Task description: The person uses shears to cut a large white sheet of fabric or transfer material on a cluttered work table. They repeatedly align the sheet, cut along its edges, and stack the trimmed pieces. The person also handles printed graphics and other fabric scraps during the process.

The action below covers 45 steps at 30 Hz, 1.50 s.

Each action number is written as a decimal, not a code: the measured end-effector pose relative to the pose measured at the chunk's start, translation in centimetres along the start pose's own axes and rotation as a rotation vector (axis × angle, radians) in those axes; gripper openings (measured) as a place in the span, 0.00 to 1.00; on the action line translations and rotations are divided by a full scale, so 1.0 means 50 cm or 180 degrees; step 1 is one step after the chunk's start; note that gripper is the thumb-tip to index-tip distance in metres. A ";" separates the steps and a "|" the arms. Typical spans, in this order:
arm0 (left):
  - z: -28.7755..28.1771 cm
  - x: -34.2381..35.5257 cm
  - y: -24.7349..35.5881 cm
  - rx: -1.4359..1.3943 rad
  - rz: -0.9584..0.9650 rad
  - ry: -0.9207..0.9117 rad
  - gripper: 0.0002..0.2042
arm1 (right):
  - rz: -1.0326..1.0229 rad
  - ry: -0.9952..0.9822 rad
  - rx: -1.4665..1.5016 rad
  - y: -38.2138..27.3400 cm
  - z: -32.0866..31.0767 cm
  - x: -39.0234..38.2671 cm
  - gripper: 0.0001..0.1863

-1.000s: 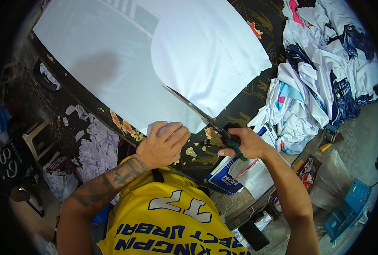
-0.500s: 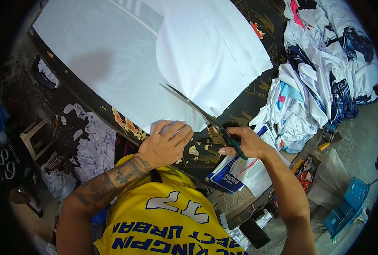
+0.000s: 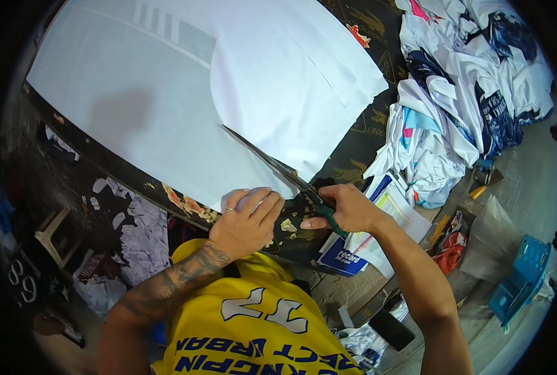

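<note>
A large white sheet (image 3: 122, 75), with a pale printed pattern showing through, lies on the dark, scuffed table (image 3: 346, 164). Its right part (image 3: 291, 87) is brighter, with a curved boundary. My right hand (image 3: 347, 209) grips long scissors (image 3: 264, 156) by their green-wrapped handle; the blades reach diagonally across the sheet's lower right part, their tips near the curve. My left hand (image 3: 244, 222), with a ring, is bent over the sheet's near edge, left of the handle, its fingers curled on something pale I cannot make out.
A heap of white and navy fabric (image 3: 453, 106) fills the right. A blue-covered notebook (image 3: 341, 259) and papers lie beside my right hand. Paper scraps (image 3: 144, 237) and a beige plastic stool (image 3: 56, 234) are below left. A turquoise plastic item (image 3: 519, 281) sits low at the right.
The view has shifted, so the table and heap appear higher and further left. My right hand and scissors appear slightly further left; my left hand appears slightly lower, still at the sheet's edge.
</note>
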<state>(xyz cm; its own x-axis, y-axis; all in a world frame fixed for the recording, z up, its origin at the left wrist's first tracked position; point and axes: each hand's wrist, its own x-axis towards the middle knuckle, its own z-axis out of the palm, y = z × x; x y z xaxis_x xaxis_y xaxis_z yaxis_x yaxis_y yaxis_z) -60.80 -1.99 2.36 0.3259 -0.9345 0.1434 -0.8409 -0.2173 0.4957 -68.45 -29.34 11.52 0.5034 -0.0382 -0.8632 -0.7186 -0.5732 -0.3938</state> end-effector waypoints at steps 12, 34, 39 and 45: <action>-0.279 0.007 -0.219 -0.1438 -0.0219 -0.0391 0.09 | 0.0721 0.0252 0.0761 -0.177 0.132 -0.003 0.40; -0.285 0.015 -0.424 -0.2231 0.0694 -0.2756 0.15 | 0.1008 0.1325 0.3017 -0.473 0.189 0.155 0.39; -0.313 0.070 -0.410 -0.2077 0.0496 -0.3063 0.15 | 0.0989 0.1011 0.3019 -0.460 0.153 0.164 0.39; -0.306 0.201 -0.481 -0.0749 -0.0206 -0.0603 0.23 | 0.0848 -0.0023 0.1917 -0.327 -0.024 0.044 0.36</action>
<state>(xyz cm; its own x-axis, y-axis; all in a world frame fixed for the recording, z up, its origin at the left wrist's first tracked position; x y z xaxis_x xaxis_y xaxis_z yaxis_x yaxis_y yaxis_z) -30.69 -1.86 4.98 0.2707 -0.9615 -0.0463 -0.6907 -0.2275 0.6865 -55.04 -21.04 16.44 0.2695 -0.1086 -0.9569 -0.9621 0.0134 -0.2725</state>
